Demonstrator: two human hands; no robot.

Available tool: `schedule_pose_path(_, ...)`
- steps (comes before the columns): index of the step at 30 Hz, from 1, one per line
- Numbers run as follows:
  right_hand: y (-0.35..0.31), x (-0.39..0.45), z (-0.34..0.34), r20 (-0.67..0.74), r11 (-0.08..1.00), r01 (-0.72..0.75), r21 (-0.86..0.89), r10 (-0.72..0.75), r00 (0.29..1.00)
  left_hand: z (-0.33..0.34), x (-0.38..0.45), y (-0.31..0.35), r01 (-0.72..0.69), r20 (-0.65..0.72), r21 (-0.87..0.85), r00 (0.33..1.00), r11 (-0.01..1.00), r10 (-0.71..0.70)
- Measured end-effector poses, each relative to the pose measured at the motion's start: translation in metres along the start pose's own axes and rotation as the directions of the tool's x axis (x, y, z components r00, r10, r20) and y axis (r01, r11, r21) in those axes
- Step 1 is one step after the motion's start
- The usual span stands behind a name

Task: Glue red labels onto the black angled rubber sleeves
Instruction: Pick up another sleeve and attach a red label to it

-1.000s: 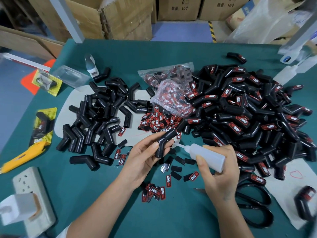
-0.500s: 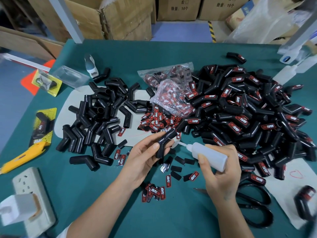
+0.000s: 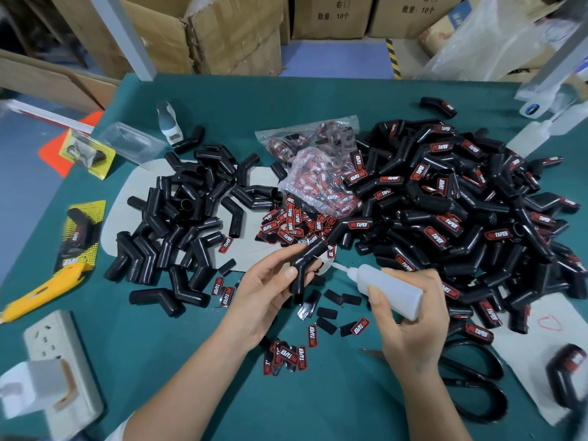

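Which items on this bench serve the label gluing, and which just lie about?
In use: left hand holding sleeve; right hand holding glue bottle; loose labels; unlabelled sleeves.
Idle: utility knife, scissors, power strip.

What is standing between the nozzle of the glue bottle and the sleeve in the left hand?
Nothing visible. The glue bottle nozzle points at the sleeve held in the left hand, with open space between them.

I count two hands [image 3: 267, 291], one glue bottle [image 3: 386, 289], one pair of scissors [image 3: 474, 380], one yellow utility knife [image 3: 41, 292], two clear label bags [image 3: 318, 160]; the sleeves [image 3: 191, 218] and loose labels [image 3: 288, 356] are too many to count.
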State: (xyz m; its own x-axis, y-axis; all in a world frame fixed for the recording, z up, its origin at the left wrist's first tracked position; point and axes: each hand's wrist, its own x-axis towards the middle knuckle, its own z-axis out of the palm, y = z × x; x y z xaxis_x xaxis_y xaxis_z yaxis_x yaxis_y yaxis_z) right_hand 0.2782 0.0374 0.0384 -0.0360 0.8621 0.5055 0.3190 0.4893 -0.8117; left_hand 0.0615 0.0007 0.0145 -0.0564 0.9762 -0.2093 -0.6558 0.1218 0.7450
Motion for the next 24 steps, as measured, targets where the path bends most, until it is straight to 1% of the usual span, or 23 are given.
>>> schedule_pose_path(6,-0.0015,-0.0010,-0.0005,0.022,1.000,0.008,-0.011,-0.008,1.000,-0.0007,-0.0004,-0.0013,-0.004,-0.002,0.013,1.000,1.000,0.004)
schedule_pose_path(9,-0.0017,0.0006,-0.0012,0.005,1.000,-0.007,-0.019,0.007,1.000,-0.0019,0.0000,-0.0011,-0.007,-0.001,0.016,1.000,1.000,0.007)
schedule_pose_path(24,-0.0019,-0.0001,-0.0002,0.007,1.000,0.018,-0.006,-0.018,1.000,-0.0049,0.0014,-0.0028,-0.021,0.015,0.032,1.000,0.999,0.020)
